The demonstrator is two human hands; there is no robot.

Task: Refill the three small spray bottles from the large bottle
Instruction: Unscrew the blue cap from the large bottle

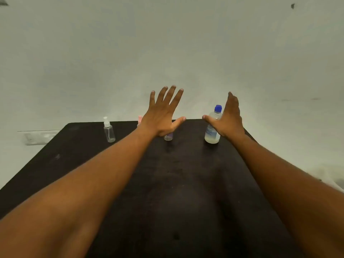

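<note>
A large clear bottle (212, 131) with a blue cap stands at the far right of the black table (176, 183). A clear small spray bottle (109, 130) with a white pump stands at the far left. A pink-topped small bottle (139, 120) peeks out behind my left wrist. A purple small bottle (168, 136) shows only its base under my left hand. My left hand (163, 112) is raised with fingers spread, holding nothing. My right hand (228, 120) is held edge-on with straight fingers, in front of the large bottle's right side; I cannot tell whether it touches it.
A pale wall rises behind the table's far edge. A white wall socket plate (37, 137) sits low at the left. The table's near and middle surface is bare dark wood between my forearms.
</note>
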